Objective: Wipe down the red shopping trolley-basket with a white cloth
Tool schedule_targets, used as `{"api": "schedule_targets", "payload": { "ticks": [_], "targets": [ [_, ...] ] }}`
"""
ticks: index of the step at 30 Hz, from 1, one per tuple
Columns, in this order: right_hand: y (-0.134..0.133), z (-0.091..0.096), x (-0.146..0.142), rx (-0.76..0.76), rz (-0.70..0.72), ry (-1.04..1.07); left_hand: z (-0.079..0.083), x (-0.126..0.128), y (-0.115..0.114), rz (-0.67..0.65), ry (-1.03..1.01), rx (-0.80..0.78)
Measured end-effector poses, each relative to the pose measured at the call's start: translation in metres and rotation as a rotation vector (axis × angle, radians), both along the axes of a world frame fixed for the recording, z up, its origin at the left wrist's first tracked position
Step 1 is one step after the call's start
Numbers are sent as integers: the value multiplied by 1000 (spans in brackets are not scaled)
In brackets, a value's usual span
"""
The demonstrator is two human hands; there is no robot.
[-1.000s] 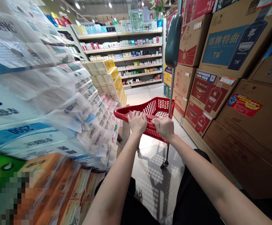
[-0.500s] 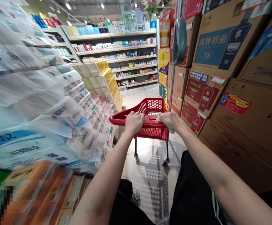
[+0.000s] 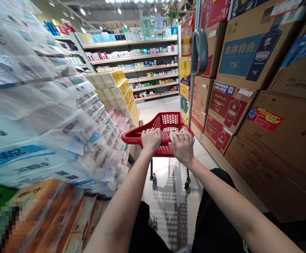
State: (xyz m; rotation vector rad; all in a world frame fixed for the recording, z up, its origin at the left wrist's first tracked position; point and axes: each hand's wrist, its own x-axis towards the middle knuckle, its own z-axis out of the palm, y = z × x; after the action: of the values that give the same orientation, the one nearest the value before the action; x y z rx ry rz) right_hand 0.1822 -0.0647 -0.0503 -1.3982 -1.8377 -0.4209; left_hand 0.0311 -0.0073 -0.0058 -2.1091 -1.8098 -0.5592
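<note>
A small red plastic shopping cart on wheels stands in a narrow aisle in front of me. My left hand is closed round the cart's near rim on the left. My right hand lies on the rim to the right, pressing a crumpled whitish cloth against it, fingers partly spread over the cloth. The cart's tall grey handle rises on a pole at its right side. The basket looks empty from here.
Stacked plastic-wrapped paper packs crowd the left side of the aisle. Brown cardboard cartons are piled high on the right. Shelves of small goods cross the far end. Pale tiled floor runs between.
The cart has straightened and sits slightly further along the aisle. My right hand has shifted from gripping the rim to pressing the cloth on it. My left hand keeps its grip.
</note>
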Motion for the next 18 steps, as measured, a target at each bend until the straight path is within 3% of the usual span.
{"api": "schedule_targets", "payload": {
  "ticks": [6, 10, 14, 16, 18],
  "targets": [
    [-8, -1, 0, 3, 6, -175, 3, 5, 1, 21, -9, -16],
    [19, 14, 20, -58, 47, -268, 5, 10, 3, 12, -18, -20],
    [49, 33, 27, -264, 21, -270, 6, 17, 1, 34, -28, -26],
    [57, 37, 25, -338, 8, -253, 6, 20, 0, 52, -27, -26],
    [58, 35, 21, -313, -14, -227, 5, 20, 0, 65, -23, -22]
  ]
}}
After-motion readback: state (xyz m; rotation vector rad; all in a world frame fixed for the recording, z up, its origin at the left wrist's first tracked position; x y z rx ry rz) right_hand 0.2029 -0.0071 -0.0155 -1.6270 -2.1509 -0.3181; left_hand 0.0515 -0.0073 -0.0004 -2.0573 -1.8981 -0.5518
